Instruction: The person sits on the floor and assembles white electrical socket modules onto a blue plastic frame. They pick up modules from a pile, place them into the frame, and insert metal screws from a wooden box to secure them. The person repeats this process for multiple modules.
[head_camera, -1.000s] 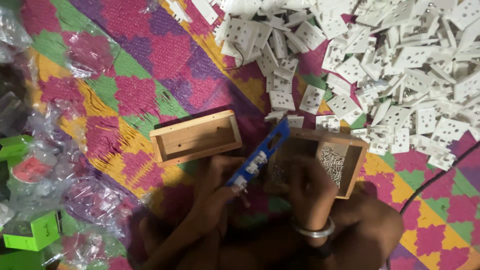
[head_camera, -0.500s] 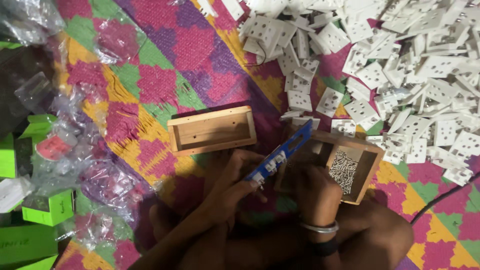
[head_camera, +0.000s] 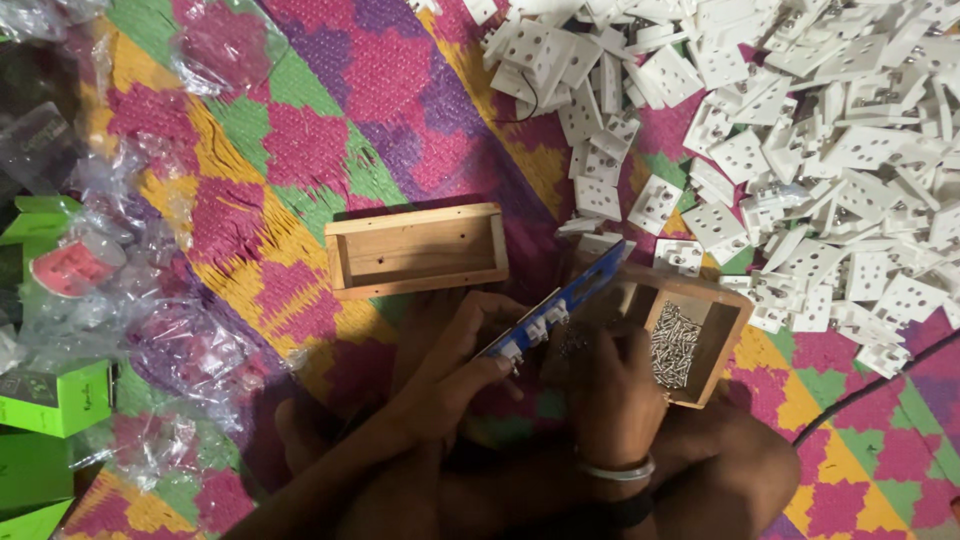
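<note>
My left hand (head_camera: 455, 365) grips a long blue strip (head_camera: 560, 305) with white fittings along its edge, tilted up to the right. My right hand (head_camera: 610, 385), with a metal bangle at the wrist, is closed at the strip's middle, over the near edge of a wooden box (head_camera: 715, 345) holding several small metal screws (head_camera: 675, 345). Whether the right fingers pinch a screw is hidden. An empty wooden box (head_camera: 415, 250) lies on the mat just beyond my left hand.
A large heap of white plastic socket plates (head_camera: 800, 140) covers the mat at upper right. Clear plastic bags (head_camera: 160, 330) and green cartons (head_camera: 55, 400) lie at the left. The woven mat (head_camera: 300, 140) is pink, green and yellow. My knees are at the bottom.
The view has shifted a little, so the boxes and heap sit higher and further right. My hands stay on the blue strip, the right one closer to the screw box.
</note>
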